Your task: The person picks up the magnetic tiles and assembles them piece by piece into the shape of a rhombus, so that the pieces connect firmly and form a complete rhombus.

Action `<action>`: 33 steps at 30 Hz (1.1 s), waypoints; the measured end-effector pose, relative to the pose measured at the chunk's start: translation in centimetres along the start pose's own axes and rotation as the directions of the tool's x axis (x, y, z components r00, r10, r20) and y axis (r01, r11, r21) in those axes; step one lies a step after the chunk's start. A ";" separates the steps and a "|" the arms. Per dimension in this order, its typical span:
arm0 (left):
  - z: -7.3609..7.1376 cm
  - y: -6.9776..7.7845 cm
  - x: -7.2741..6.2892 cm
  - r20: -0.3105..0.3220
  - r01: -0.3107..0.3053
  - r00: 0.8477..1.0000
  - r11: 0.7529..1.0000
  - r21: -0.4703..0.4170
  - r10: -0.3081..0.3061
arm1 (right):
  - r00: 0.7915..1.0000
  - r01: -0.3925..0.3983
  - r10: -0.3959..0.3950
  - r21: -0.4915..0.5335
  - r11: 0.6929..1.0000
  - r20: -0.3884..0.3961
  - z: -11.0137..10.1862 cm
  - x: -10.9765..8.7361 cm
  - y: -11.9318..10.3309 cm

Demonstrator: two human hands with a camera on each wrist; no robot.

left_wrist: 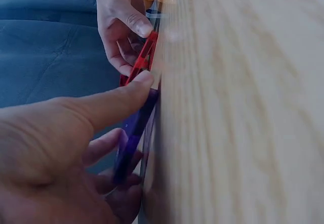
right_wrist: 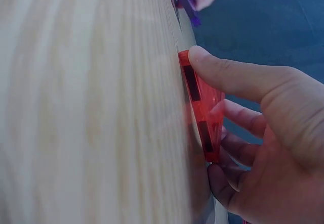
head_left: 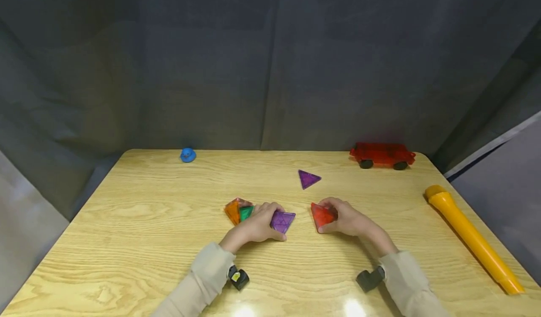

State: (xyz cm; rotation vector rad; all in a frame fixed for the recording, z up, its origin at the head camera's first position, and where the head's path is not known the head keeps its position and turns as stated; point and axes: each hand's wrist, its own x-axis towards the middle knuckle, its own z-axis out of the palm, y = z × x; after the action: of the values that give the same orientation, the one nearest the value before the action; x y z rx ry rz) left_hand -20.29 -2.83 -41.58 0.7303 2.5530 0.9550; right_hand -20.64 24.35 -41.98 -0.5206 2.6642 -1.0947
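Between the thumb and fingers of my left hand (head_left: 263, 223) is a translucent purple magnetic tile (head_left: 282, 221), gripped by its edges. My right hand (head_left: 344, 217) pinches a red triangular magnetic tile (head_left: 322, 215), tilted against the tabletop; dark magnets show along its edge (right_wrist: 197, 105) in the right wrist view. A small gap separates the red and purple tiles. Just left of my left hand lie an orange tile (head_left: 232, 212) and a green tile (head_left: 246, 212), the green one partly hidden by the fingers. Farther back, a single purple triangle tile (head_left: 309, 179) lies flat.
A small blue rubber duck (head_left: 188, 155) sits at the back left edge of the wooden table (head_left: 127, 242). At the back right stands a red toy car base (head_left: 382, 155) on black wheels. Along the right edge lies a long yellow-orange stick (head_left: 475, 239). Dark cloth (head_left: 203, 73) hangs behind.
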 end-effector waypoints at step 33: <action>-0.3 -0.7 0.0 0.085 -0.055 0.995 0.998 -0.034 0.058 | 0.995 -0.005 0.010 -0.049 0.999 0.104 1.5 0.0 -1.9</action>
State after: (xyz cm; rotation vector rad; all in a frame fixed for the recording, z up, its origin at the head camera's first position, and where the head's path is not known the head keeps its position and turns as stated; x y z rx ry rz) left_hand -20.67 -3.47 -41.81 0.8202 2.4502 0.9579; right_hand -19.71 22.11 -41.65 -0.5606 2.6063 -0.9746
